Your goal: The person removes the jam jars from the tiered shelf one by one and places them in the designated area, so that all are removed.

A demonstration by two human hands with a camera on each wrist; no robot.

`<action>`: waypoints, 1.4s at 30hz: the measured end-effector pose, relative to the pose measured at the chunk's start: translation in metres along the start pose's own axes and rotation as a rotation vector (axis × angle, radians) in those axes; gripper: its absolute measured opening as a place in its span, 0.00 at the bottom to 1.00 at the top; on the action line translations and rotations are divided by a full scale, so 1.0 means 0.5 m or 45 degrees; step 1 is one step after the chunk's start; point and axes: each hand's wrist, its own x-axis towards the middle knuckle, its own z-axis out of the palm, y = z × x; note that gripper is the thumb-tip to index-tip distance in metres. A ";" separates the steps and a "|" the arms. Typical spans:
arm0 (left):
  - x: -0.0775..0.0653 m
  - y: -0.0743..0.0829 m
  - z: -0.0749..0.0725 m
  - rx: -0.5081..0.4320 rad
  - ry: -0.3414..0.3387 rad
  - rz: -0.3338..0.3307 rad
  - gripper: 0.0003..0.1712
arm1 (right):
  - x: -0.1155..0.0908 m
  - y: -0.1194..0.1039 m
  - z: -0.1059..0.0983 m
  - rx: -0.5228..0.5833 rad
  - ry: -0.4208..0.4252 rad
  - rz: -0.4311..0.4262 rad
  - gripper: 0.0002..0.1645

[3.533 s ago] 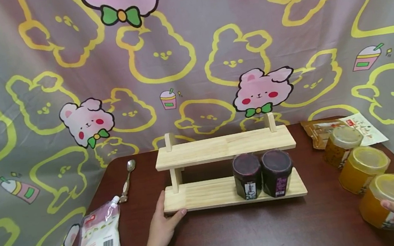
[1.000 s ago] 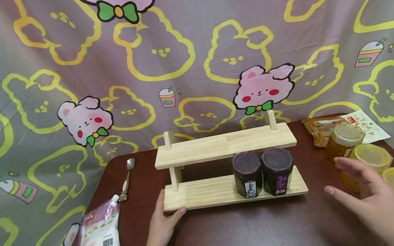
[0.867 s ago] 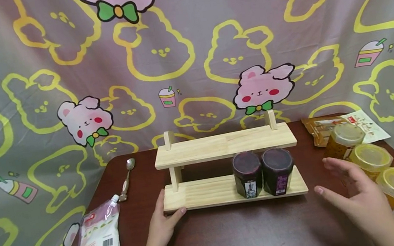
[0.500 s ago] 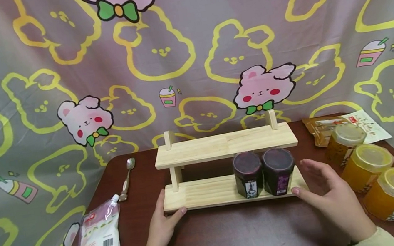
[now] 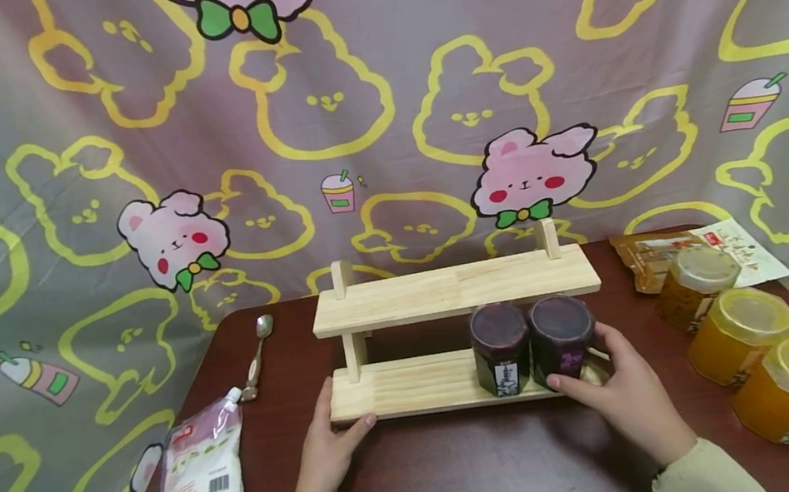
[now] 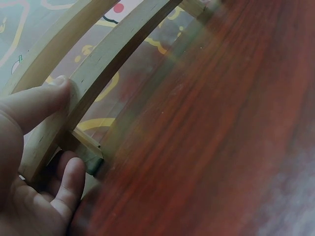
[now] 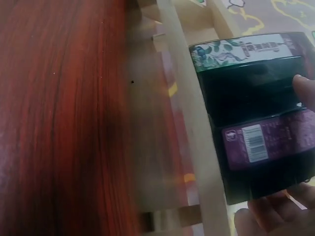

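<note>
A glossy reddish-brown wooden table (image 5: pixel 457 473) is backed by a grey-mauve cloth (image 5: pixel 406 110), which is printed with yellow animal outlines and pink rabbit faces. On the table, a two-level rack of pale wood (image 5: pixel 406 383) is placed, and its left end is gripped by the left hand (image 5: pixel 325 453), with the thumb over the front edge. A dark purple, flat-sided jar (image 5: pixel 561 332) is set on the right part of the lower board, just beside a similar dark jar (image 5: pixel 501 344). By the right hand (image 5: pixel 623 390) it is held between thumb and fingers. In the right wrist view, a purple label with a barcode (image 7: pixel 268 140) and a white label with green leaves (image 7: pixel 241 51) are shown on its side; its contents look almost black. Three orange-yellow jars (image 5: pixel 723 347) are lined up at the right, and a white-and-pink spouted pouch (image 5: pixel 201 483) is laid at the left.
</note>
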 end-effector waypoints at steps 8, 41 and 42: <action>0.000 0.002 0.001 -0.035 -0.006 0.012 0.60 | 0.014 0.007 0.028 -0.044 0.057 -0.036 0.54; 0.001 -0.003 0.001 -0.052 -0.005 0.036 0.59 | 0.041 0.028 -0.040 -0.069 0.344 -0.009 0.49; 0.001 -0.003 0.000 -0.051 -0.005 0.037 0.59 | 0.043 0.031 -0.044 -0.072 0.354 -0.001 0.50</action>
